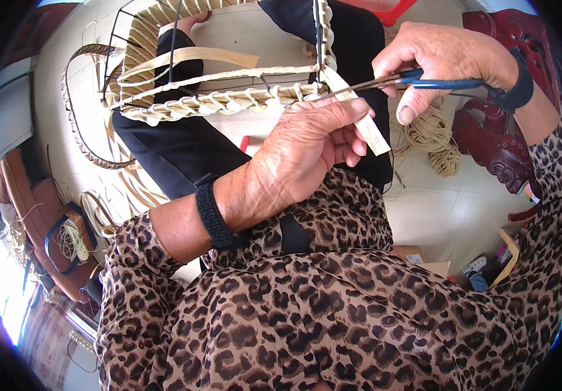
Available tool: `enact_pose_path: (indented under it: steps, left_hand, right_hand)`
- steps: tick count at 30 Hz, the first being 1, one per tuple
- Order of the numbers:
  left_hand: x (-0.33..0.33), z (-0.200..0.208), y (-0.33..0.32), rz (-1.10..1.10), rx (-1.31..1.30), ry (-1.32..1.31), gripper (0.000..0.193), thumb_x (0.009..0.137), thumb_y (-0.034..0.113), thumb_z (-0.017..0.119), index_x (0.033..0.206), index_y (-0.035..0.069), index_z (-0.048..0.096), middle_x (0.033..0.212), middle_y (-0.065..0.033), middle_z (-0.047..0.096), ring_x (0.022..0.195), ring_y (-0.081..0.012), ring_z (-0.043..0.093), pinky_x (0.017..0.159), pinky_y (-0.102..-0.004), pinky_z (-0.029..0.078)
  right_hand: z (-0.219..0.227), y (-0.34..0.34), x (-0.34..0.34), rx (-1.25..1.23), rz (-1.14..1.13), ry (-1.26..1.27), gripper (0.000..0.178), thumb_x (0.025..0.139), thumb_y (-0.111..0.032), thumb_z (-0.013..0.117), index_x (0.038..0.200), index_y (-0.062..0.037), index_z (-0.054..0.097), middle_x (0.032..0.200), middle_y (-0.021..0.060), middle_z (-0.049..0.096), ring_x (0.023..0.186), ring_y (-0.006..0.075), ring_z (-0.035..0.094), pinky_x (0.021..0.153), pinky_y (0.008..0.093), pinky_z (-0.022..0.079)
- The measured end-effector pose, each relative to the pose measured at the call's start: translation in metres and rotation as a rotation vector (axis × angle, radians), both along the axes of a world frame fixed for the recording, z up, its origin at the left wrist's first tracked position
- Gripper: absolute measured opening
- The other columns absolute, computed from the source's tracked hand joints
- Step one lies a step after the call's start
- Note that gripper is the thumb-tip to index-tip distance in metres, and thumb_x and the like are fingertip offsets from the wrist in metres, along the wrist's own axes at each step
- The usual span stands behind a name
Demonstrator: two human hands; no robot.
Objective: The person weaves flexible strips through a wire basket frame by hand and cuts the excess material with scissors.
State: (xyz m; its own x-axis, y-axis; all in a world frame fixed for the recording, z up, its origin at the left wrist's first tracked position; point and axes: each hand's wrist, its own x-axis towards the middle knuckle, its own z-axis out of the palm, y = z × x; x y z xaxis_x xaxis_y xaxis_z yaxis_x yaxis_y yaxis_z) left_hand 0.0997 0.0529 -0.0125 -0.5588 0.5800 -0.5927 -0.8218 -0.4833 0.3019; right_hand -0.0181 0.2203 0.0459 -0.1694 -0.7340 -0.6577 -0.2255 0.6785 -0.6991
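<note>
A half-woven basket (222, 101), with a black wire frame and pale plaited strips along its edges, rests across my legs. At its near right corner my left hand (297, 146) pinches a flat pale strip (373, 133) between thumb and fingers; the strip's loose end points down to the right. My right hand (453, 62) grips blue-handled scissors (447, 84) from the right. Their slim dark blades reach left across the strip, near my left thumb and the basket corner. Whether the blades are fully closed is hard to see.
Bundles of twisted cord (427, 133) lie on the floor right of my legs, beside dark red carved furniture (492, 146). A braided band (69, 98) curves at the left. Another loose strip (190, 55) sticks out over the basket. A red plastic item (395, 12) stands at the far edge.
</note>
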Motion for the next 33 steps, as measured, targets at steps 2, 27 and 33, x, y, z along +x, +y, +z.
enact_pose_path:
  steps: [2, 27, 33]
  left_hand:
    - [0.000, -0.001, -0.001, 0.005, -0.007, 0.029, 0.016, 0.081, 0.018, 0.057, 0.083, 0.002, 0.056, 0.074, -0.0037, 0.058, 0.062, -0.0123, 0.054, 0.055, -0.0254, 0.043]
    - [0.003, 0.009, -0.008, 0.005, -0.085, -0.014, 0.016, 0.076, 0.015, 0.060, 0.079, -0.001, 0.059, 0.065, -0.0051, 0.056, 0.053, -0.0139, 0.053, 0.050, -0.0236, 0.043]
    - [0.001, 0.004, -0.013, -0.051, -0.062, 0.016, 0.018, 0.077, 0.019, 0.061, 0.077, 0.002, 0.056, 0.069, -0.0063, 0.057, 0.057, -0.0139, 0.054, 0.052, -0.0256, 0.043]
  right_hand:
    - [-0.003, 0.001, 0.000, -0.006, 0.019, 0.019, 0.041, 0.056, -0.033, 0.074, 0.071, 0.0000, 0.056, 0.059, 0.0037, 0.052, 0.054, 0.0145, 0.050, 0.051, 0.0263, 0.039]
    - [-0.010, 0.000, 0.002, -0.143, 0.108, 0.086, 0.034, 0.056, -0.023, 0.076, 0.070, 0.0003, 0.056, 0.058, 0.0029, 0.053, 0.053, 0.0124, 0.051, 0.048, 0.0247, 0.039]
    - [-0.010, 0.001, 0.005, -0.165, 0.092, 0.123, 0.034, 0.057, -0.024, 0.076, 0.071, 0.0001, 0.056, 0.057, 0.0031, 0.053, 0.051, 0.0127, 0.051, 0.047, 0.0245, 0.039]
